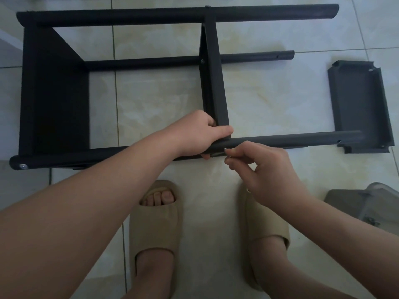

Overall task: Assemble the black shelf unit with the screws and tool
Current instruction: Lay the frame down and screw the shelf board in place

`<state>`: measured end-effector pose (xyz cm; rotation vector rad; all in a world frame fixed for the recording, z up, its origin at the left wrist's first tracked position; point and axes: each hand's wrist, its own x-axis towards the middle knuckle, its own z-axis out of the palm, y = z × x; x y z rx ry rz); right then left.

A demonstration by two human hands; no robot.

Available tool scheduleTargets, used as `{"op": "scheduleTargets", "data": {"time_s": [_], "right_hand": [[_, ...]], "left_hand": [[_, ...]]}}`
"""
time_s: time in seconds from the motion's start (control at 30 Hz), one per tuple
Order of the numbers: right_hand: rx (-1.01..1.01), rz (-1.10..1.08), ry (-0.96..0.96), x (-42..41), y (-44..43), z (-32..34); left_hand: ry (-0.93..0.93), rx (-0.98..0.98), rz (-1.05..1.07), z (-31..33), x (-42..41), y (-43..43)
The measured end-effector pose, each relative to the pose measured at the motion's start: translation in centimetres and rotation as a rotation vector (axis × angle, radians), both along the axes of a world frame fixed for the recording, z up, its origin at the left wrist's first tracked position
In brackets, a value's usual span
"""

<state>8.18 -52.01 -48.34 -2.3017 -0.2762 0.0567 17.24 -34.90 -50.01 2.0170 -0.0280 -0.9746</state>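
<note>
The black shelf unit point(56, 93) lies on its side on the tiled floor point(162, 100), with its long poles running left to right. The left hand point(200, 134) grips the front pole point(302, 140) where the middle shelf point(213, 83) meets it, thumb on top and fingers curled underneath. Just beside it, the right hand point(265, 167) has its fingertips pressed together on a small metal piece point(225, 149) against the pole's near side (too small to tell whether it is a screw or the tool). A screw head point(22, 166) shows at the pole's left end. A loose shelf panel point(360, 104) lies flat by the pole's right end. Feet in beige slippers point(155, 223) stand below the hands, and a grey object point(367, 203) sits at the right edge.
</note>
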Motion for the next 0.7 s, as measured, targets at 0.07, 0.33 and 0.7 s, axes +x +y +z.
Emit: {"op": "scheduleTargets", "data": {"time_s": [0.07,0.33,0.7], "right_hand": [[-0.002,-0.003,0.002,0.1,0.3,-0.1],[0.074,-0.131,0.19,0.0,1.0,0.0],[0.33,-0.322,0.434,0.1,1.8,0.3]], "left_hand": [[0.003,-0.002,0.007,0.0,0.0,0.0],[0.021,-0.025,0.019,0.0,0.1,0.1],[-0.009,-0.032,0.025,-0.1,0.0,0.0]]}}
